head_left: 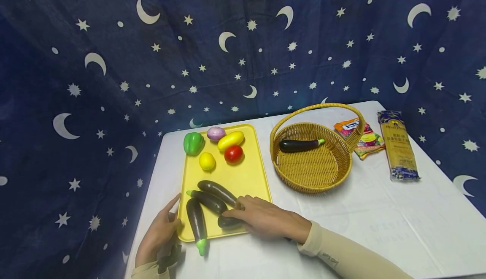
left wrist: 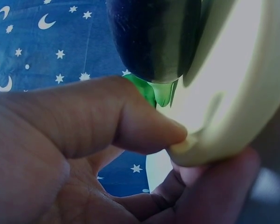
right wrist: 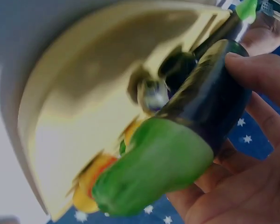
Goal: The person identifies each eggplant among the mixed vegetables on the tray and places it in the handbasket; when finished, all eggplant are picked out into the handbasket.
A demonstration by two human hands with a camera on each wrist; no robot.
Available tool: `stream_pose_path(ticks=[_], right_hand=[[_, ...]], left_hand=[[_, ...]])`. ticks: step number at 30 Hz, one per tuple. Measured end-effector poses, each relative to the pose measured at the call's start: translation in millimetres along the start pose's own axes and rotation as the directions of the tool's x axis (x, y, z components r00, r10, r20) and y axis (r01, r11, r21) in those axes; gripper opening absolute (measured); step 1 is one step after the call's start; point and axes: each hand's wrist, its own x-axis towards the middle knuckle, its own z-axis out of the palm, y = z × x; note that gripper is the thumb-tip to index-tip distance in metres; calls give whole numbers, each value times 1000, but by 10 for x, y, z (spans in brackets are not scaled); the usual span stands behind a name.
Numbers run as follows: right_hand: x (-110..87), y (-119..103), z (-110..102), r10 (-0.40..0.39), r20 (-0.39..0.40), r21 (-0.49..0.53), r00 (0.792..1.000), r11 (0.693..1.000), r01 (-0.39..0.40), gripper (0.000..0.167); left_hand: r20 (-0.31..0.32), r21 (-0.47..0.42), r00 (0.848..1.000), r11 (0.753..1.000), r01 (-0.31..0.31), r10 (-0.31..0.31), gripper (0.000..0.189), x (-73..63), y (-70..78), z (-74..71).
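My left hand (head_left: 160,231) is at the near left corner of the yellow tray (head_left: 248,173); its thumb and fingers pinch the rim in the left wrist view. My right hand (head_left: 267,218) grips an eggplant (right wrist: 205,102) over the tray's near right part. In the right wrist view the eggplant's green stem end points away from the thumb; the palm side hides part of its body. Beside it on the tray lie one eggplant (head_left: 217,189), a second eggplant (head_left: 210,203) and a third eggplant (head_left: 196,220), whose green end sticks out over the near rim.
The tray's far half holds a green bell pepper (head_left: 194,144), a purple item (head_left: 216,134), a long yellow item (head_left: 230,141), a tomato (head_left: 233,155) and a lemon (head_left: 206,161). To the right stand a handled wicker basket (head_left: 311,188) containing an eggplant (head_left: 300,145), a candy bag (head_left: 368,141) and a pasta packet (head_left: 398,146).
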Motion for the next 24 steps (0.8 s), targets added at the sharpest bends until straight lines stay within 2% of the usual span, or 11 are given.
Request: stream_pose_path(ticks=[4,14,20,24], right_hand=[[-79,53,-155,-16,-34,-53,999,998,14,56],[-295,272,-650,-8,-45,-196,999,981,-1,65],[-424,395,-952,7,-101,-192,995,981,-26,72],[-541,538,-1176,31,-154,-196,988,979,-61,65]], left_hand=[[6,-16,1000,1000,7,-7,92,1,-7,1],[-14,16,1000,1000,5,-5,94,-10,-18,-17],[-9,31,1000,1000,5,-4,94,-20,0,-18],[-8,30,1000,999,27,-27,94,-10,18,-17]])
